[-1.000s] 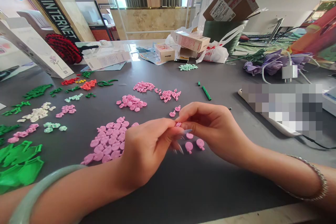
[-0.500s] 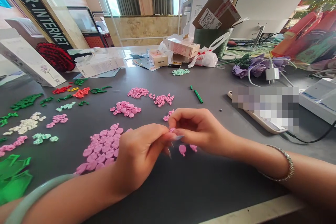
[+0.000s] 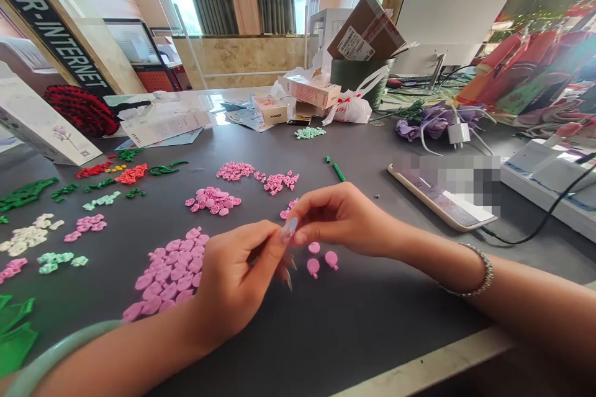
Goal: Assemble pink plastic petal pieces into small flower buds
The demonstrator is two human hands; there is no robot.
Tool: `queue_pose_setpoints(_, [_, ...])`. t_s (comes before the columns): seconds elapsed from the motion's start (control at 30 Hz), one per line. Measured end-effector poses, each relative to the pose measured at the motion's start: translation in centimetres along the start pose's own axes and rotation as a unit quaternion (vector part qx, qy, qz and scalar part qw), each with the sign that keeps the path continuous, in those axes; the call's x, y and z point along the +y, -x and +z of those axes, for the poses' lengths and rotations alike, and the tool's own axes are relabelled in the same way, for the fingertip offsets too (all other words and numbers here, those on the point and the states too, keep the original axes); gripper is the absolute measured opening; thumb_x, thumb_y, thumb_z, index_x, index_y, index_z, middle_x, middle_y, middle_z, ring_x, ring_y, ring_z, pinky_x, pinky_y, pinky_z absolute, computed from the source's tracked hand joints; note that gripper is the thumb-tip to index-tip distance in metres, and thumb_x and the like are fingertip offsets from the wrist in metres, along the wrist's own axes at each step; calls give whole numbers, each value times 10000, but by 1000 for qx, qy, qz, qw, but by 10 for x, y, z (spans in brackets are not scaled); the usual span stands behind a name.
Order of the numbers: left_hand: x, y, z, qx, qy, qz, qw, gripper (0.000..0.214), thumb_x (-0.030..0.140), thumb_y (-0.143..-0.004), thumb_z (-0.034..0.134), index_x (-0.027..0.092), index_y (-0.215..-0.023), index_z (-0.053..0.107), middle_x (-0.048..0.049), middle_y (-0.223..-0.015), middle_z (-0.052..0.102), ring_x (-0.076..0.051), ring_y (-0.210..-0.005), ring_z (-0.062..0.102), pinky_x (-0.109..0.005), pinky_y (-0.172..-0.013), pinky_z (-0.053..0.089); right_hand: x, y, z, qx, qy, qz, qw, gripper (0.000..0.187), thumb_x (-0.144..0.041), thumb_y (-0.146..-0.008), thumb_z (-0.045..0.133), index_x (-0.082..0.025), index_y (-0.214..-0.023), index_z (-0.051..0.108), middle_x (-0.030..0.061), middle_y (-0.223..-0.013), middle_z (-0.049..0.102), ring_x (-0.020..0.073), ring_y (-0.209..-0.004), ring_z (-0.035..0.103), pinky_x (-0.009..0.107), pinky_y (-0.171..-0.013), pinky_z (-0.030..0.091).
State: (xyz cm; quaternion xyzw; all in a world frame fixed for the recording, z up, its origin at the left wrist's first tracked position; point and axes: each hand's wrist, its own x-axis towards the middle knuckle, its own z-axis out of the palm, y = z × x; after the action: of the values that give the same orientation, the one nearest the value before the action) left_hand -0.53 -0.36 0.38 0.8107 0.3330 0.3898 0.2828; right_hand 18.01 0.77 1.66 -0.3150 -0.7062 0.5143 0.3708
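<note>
Little has been altered over the last second: the view has swung slightly, but both hands have been kept over the same spot on the dark surface (image 3: pixel 354 335), with the pinch between them unbroken. The left hand (image 3: pixel 233 285) is curled, its thumb and forefinger closed together and one long pale nail lifted toward the right hand (image 3: pixel 339 217). The right fingers (image 3: pixel 302 237) are pressed shut, tip to tip, against those of the left. The small pink piece that was seen between the fingertips a moment ago is now covered by them. It is judged to be gripped there, though this cannot be confirmed from the view. Just beneath the right fingers, three loose pink pieces (image 3: pixel 313 267) are left lying untouched on the surface. A heap of pink round pieces (image 3: pixel 170 273) is spread just to the left of the left fingers. Since nothing has been set down or taken up, the fitting at the fingertips is judged to be under way rather than finished.
</note>
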Motion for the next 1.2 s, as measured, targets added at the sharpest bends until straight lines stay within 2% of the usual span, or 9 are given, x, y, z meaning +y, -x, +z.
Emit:
queue_pose_setpoints(0.07, [0, 0, 1, 1, 16, -19, 1000, 341, 262, -902, 432, 160, -605, 563, 34, -508, 570, -67, -455, 540, -155, -486, 418, -9, 4, -11, 7, 87, -5, 996, 231, -332, -820, 623, -135, -936, 655, 28, -815, 647, 109, -693, 584, 209, -604, 453])
queue_pose_setpoints(0.13, [0, -1, 2, -8, 43, -47, 998, 331, 279, -887, 438, 157, -604, 560, 33, -490, 558, -71, -428, 537, -152, -451, 425, -17, 16, -29, 67, 234, 3, 970, 245, -328, -858, 573, -169, -1032, 640, 24, -856, 662, 118, -718, 600, 220, -633, 441])
queue_pose_setpoints(0.2, [0, -1, 3, -27, 66, -76, 995, 331, 287, -872, 435, 154, -594, 557, 31, -471, 545, -77, -406, 537, -151, -425, 429, -21, 38, -54, 174, 377, 19, 910, 236, -362, -896, 505, -182, -989, 627, 37, -881, 664, 127, -708, 604, 240, -653, 414])
queue_pose_setpoints(0.3, [-1, -1, 3, -55, 67, -104, 991, 345, 287, -847, 432, 154, -546, 535, 27, -444, 522, -79, -382, 515, -154, -402, 413, -18, 82, -92, 328, 504, 83, 794, 331, -453, -933, 399, -197, -785, 547, 52, -678, 634, 143, -610, 560, 271, -616, 346])
queue_pose_setpoints(0.4, [-1, -2, 4, -71, 62, -116, 989, 344, 307, -838, 437, 156, -542, 526, 30, -440, 502, -78, -362, 483, -160, -372, 379, -7, 123, -116, 406, 554, 126, 716, 423, -511, -927, 345, -211, -660, 479, 82, -619, 619, 165, -545, 508, 302, -593, 306])
queue_pose_setpoints(0.53, [-2, -2, 7, -68, -2, -63, 996, 383, 303, -841, 411, 165, -495, 500, 35, -411, 445, -77, -375, 407, -177, -374, 312, 7, 148, -118, 424, 523, 129, 728, 445, -534, -931, 347, -212, -683, 530, 98, -702, 653, 194, -604, 550, 317, -633, 335])
queue_pose_setpoints(0.77, [-3, -1, 8, -65, -124, 51, 989, 376, 234, -829, 369, 171, -471, 274, 50, -443, 259, -77, -425, 240, -218, -412, 200, 25, 148, -109, 405, 550, 146, 716, 561, -654, -891, 237, -209, -710, 525, 100, -683, 623, 230, -609, 539, 321, -593, 338])
queue_pose_setpoints(0.97, [-4, -1, 11, -101, -193, 71, 973, 326, 226, -824, 349, 182, -549, 181, 51, -474, 227, -84, -446, 226, -221, -426, 185, 28, 152, -102, 409, 554, 111, 717, 502, -597, -909, 276, -198, -716, 513, 77, -645, 582, 191, -576, 510, 299, -580, 335])
queue_pose_setpoints(1.2, [-3, -1, 11, -81, -208, 71, 972, 329, 242, -831, 350, 183, -553, 185, 50, -490, 209, -87, -455, 220, -221, -437, 191, 29, 157, -99, 401, 557, 94, 721, 467, -571, -916, 295, -192, -734, 499, 63, -656, 554, 175, -585, 485, 291, -595, 342])
